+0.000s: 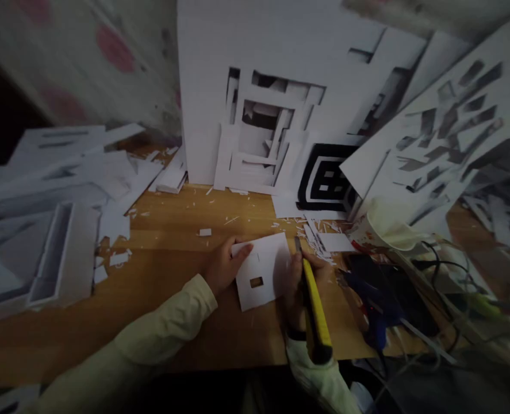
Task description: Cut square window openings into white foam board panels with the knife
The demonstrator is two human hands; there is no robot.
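Observation:
A small white card square [267,265] with a tiny square hole cut in it lies on the wooden table [168,253]. My left hand [222,265] presses on its left edge, fingers bent over the corner. My right hand [300,287] is closed round a yellow utility knife [314,305], whose blade tip rests at the square's right edge. Both sleeves are pale yellow.
Large white boards with cut-out slots [259,115] stand behind. Cut sheets and a foam frame [52,253] pile up at the left. At the right lie a paper cup [384,230], a blue glue gun [378,305], cables and printed sheets [448,132]. Paper scraps litter the tabletop.

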